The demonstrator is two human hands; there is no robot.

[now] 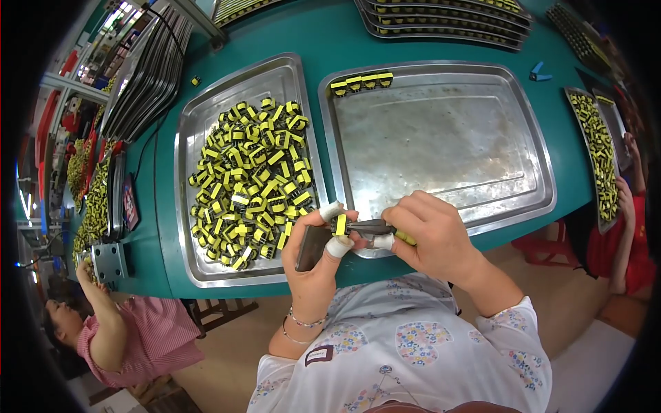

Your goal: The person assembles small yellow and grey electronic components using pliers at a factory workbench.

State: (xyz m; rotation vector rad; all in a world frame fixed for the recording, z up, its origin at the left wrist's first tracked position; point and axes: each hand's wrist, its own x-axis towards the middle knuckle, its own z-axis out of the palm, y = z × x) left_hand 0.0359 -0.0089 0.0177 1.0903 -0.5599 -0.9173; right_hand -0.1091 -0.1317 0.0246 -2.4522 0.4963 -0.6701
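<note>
My left hand (313, 265) pinches a small black transformer with yellow tape (341, 224) between thumb and forefinger, both wrapped in white. A dark flat piece (313, 248) shows within the curl of that hand; I cannot tell what it is. In my right hand (434, 230) are long-nosed pliers (370, 226) with yellow on the handle, their jaws touching or very close to the transformer. To the left, a metal tray (195, 272) carries a heap of loose transformers (251, 179). Another metal tray (441, 138), beyond my hands, has a short row of transformers (361, 82) in its far left corner.
Stacked trays of transformers (447, 24) stand at the far edge of the green table (313, 41). Blue-handled cutters (539, 71) lie at the right. Thin dark trays (148, 76) lean at the left. Co-workers sit at both sides, one in pink (141, 337), another in red (637, 241).
</note>
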